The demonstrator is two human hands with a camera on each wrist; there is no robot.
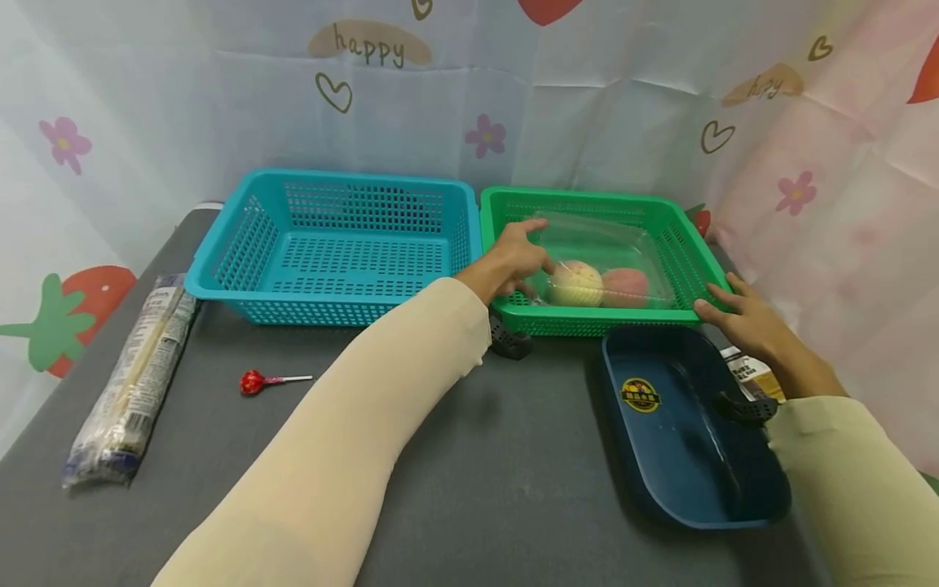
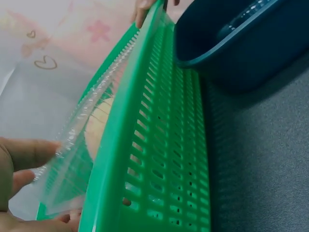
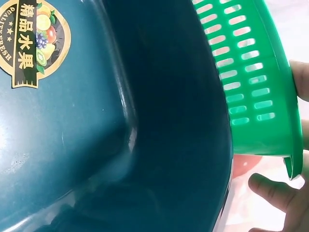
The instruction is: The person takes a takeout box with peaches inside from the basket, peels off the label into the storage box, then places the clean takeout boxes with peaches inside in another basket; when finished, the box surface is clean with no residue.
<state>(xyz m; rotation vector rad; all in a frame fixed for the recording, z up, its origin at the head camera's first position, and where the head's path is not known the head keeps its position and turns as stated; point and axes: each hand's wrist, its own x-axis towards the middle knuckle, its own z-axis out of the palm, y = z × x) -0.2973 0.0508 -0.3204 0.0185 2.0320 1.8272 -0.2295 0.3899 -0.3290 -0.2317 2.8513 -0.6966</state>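
Note:
My left hand (image 1: 516, 259) grips the left end of a clear plastic package (image 1: 609, 236) in the green basket (image 1: 587, 326). Inside the package are a speckled cream round thing (image 1: 575, 284) and a pink round thing (image 1: 625, 287). In the left wrist view, fingers (image 2: 34, 152) meet the package's edge, while the lower part of the hand is partly hidden by the basket rim. My right hand (image 1: 756, 322) touches the green basket's right front corner, its thumb (image 3: 273, 191) extended apart from the rim.
Left of the green basket stands a blue basket (image 1: 367, 310). A dark blue basin (image 1: 682, 456) lies in front, beside a partly hidden white-and-yellow carton (image 1: 756, 373). A red lollipop (image 1: 253, 381) and a long wrapped packet (image 1: 135, 383) lie at the left. A printed curtain (image 1: 440, 98) hangs behind.

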